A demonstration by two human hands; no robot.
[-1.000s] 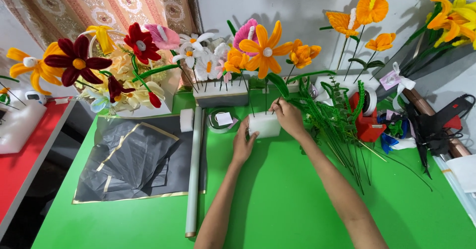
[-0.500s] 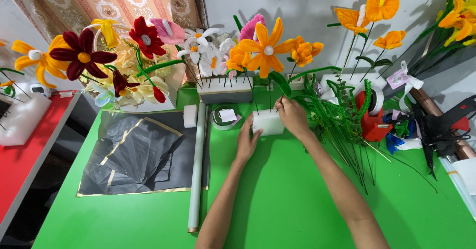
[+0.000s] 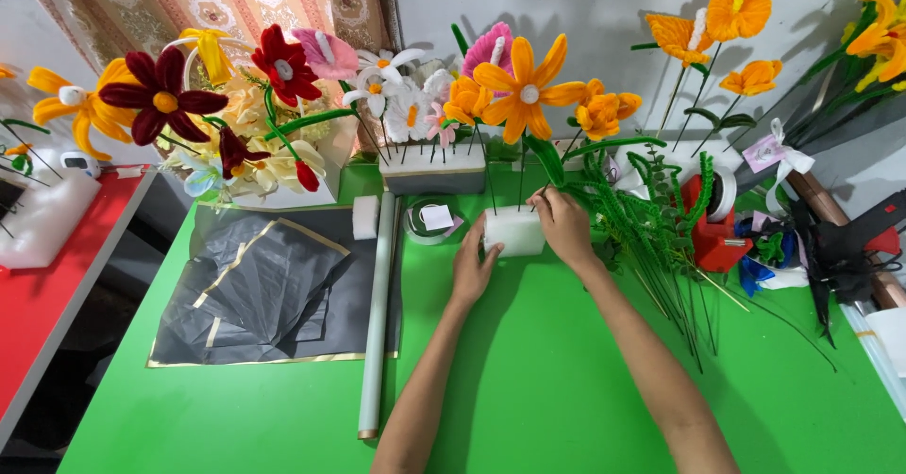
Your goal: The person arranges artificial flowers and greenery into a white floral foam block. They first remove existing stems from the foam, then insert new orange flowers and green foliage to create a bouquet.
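On the green table (image 3: 528,380), black wrapping paper (image 3: 274,285) lies at left beside a pale paper roll (image 3: 378,304). The left hand (image 3: 475,265) rests open, fingers against the near side of a small white foam block (image 3: 514,231). The right hand (image 3: 564,226) pinches an orange flower's stem (image 3: 521,177) above the block, fingertips together. Green stems (image 3: 661,238) lie just right.

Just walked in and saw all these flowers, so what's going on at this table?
A person works at a green table. Their left hand steadies a white foam block while the right hand holds the stem of an orange handmade flower standing at the block. More such flowers stand behind, with black wrapping paper and a paper roll to the left.
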